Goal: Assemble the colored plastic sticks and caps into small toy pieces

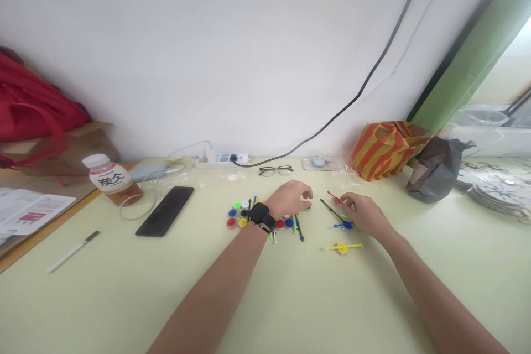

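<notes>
My left hand (pixel 291 198), with a dark watch on its wrist, reaches across a cluster of small coloured discs (pixel 243 223). Its fingers curl down around a small pale disc (pixel 307 207), partly hidden by the fingertips. Further right, my right hand (pixel 364 213) has thumb and fingers closed on the end of a red arrow pointer (pixel 334 197). Just below it lie a black arrow pointer (pixel 331 211) and a blue arrow spinner (pixel 344 225). Nearer me is a yellow arrow spinner (pixel 342 248) on a clear base. Loose arrows (pixel 298 228) in several colours lie beside my left wrist.
Glasses (pixel 276 170) and a power strip (pixel 224 161) are along the wall. On the left are a phone (pixel 165 211), a drink bottle (pixel 112 180) and a pen (pixel 73 251). A striped bag (pixel 384 149), a grey bag (pixel 435 170) and stacked printed discs (pixel 500 196) stand right.
</notes>
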The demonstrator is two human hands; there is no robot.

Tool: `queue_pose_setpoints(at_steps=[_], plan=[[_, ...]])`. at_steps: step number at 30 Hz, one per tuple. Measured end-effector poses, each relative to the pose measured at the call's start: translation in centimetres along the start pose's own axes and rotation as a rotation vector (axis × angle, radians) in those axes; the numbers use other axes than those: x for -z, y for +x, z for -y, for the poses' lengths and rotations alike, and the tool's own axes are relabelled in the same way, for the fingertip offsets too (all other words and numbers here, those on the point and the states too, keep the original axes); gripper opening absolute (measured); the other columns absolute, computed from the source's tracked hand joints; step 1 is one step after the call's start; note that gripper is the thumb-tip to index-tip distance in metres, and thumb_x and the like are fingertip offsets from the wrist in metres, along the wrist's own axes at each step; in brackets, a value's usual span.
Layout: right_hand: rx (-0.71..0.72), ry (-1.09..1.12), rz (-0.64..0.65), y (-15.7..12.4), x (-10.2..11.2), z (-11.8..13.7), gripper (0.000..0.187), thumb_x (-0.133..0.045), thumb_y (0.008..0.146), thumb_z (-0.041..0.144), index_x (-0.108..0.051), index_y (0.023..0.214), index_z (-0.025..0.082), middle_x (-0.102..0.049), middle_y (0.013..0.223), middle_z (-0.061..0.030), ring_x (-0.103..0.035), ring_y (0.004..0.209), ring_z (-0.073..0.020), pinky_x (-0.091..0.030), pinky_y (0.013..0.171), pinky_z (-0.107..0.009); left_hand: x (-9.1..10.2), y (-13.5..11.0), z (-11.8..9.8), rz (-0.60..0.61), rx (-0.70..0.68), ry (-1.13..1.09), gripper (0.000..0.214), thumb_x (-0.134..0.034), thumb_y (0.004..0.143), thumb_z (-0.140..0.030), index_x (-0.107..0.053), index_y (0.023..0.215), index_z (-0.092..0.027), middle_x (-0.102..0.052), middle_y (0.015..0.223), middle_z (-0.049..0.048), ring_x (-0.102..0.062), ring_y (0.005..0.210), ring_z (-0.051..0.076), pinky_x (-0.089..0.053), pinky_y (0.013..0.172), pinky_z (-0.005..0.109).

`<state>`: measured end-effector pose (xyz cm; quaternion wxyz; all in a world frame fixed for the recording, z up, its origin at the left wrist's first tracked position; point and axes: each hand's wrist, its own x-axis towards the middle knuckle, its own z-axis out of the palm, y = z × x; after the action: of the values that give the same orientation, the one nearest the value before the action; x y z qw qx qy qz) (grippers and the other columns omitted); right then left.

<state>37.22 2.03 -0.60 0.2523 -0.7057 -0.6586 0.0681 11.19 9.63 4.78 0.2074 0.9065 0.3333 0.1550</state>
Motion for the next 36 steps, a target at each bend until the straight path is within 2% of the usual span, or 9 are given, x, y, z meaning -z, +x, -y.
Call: queue_pose_setpoints(at_steps=[3,6,9,12,17,21,25,32,36], plan=[[0.083,0.059,-0.222,-0.1,0.4,1.0,0.017,-0.055,0.092,0.031,-0.070,0.089,0.024,-0.074,0.082,-0.0033,-0.063,0.068,-0.0202,-0.046,0.064,-0.032,0.0,0.1,-0.7,-0.065,-0.010,-0.095,0.021,-0.069,0.087,-0.036,-0.073,0.103,-0.022,-0.075,0.105,0.0045,-0.068,0.094,0.023,-0.052,0.080,0.032],[0.228,0.161,-0.440,-0.5,0.7,3.0,0.016,-0.055,0.096,0.032,-0.069,0.093,0.023,-0.072,0.083,-0.0038,-0.060,0.066,-0.0184,-0.049,0.069,-0.033,-0.2,0.2,-1.9,-0.138,0.017,-0.287,0.036,-0.068,0.090,-0.044,-0.067,0.119,-0.023,-0.073,0.116,0.0076,-0.070,0.090,0.021,-0.054,0.077,0.031],[0.364,0.236,-0.514,-1.4,0.5,5.1,0.017,-0.052,0.100,0.032,-0.067,0.100,0.023,-0.070,0.083,-0.0044,-0.061,0.070,-0.0188,-0.051,0.073,-0.033,-0.6,0.5,-2.9,-0.155,0.056,-0.587,0.040,-0.063,0.094,-0.049,-0.062,0.122,-0.020,-0.071,0.119,0.0118,-0.072,0.092,0.021,-0.056,0.071,0.028],[0.397,0.287,-0.475,-2.2,-0.1,6.7,0.019,-0.050,0.102,0.035,-0.065,0.107,0.025,-0.071,0.088,-0.0060,-0.064,0.075,-0.0206,-0.052,0.076,-0.036,-0.9,1.0,-3.1,-0.152,0.063,-0.795,0.029,-0.066,0.094,-0.041,-0.061,0.110,-0.016,-0.073,0.102,0.0117,-0.073,0.089,0.020,-0.057,0.071,0.028],[0.187,0.646,-0.216,-2.2,-0.1,7.3,0.042,-0.055,0.096,0.052,-0.055,0.128,0.024,-0.071,0.096,-0.0081,-0.065,0.080,-0.0226,-0.055,0.077,-0.038,-0.4,1.1,-2.8,-0.233,-0.067,-0.803,0.023,-0.077,0.084,-0.020,-0.063,0.101,-0.014,-0.072,0.099,0.0094,-0.071,0.089,0.017,-0.057,0.084,0.030],[0.054,0.888,-0.010,-1.5,0.3,6.6,0.039,-0.054,0.095,0.054,-0.060,0.117,0.022,-0.065,0.078,-0.0031,-0.057,0.066,-0.0185,-0.051,0.065,-0.034,0.0,0.6,-3.1,-0.127,-0.211,-0.694,0.014,-0.073,0.086,-0.019,-0.067,0.097,-0.014,-0.074,0.093,0.0070,-0.071,0.085,0.016,-0.056,0.085,0.030],[-0.016,0.971,0.076,-1.2,0.5,6.1,0.035,-0.062,0.088,0.046,-0.058,0.114,0.022,-0.060,0.067,0.0014,-0.055,0.064,-0.0172,-0.047,0.063,-0.031,0.3,0.4,-3.4,-0.120,-0.269,-0.593,0.009,-0.068,0.089,-0.018,-0.071,0.097,-0.014,-0.075,0.093,0.0061,-0.071,0.087,0.016,-0.055,0.087,0.030],[0.029,0.909,0.173,-1.3,0.9,6.0,0.019,-0.056,0.082,0.033,-0.050,0.098,0.024,-0.057,0.063,0.0035,-0.054,0.063,-0.0174,-0.044,0.062,-0.030,0.3,0.3,-3.6,-0.077,-0.282,-0.405,0.009,-0.066,0.089,-0.016,-0.072,0.095,-0.017,-0.074,0.094,0.0042,-0.068,0.090,0.017,-0.051,0.087,0.028],[0.049,0.712,0.072,-1.0,0.4,5.2,0.013,-0.048,0.085,0.035,-0.050,0.092,0.024,-0.054,0.068,0.0029,-0.048,0.061,-0.0165,-0.041,0.059,-0.029,-0.5,0.4,-3.5,-0.051,-0.285,-0.268,0.002,-0.064,0.089,-0.018,-0.065,0.087,-0.018,-0.072,0.090,0.0027,-0.065,0.085,0.017,-0.049,0.079,0.027]])
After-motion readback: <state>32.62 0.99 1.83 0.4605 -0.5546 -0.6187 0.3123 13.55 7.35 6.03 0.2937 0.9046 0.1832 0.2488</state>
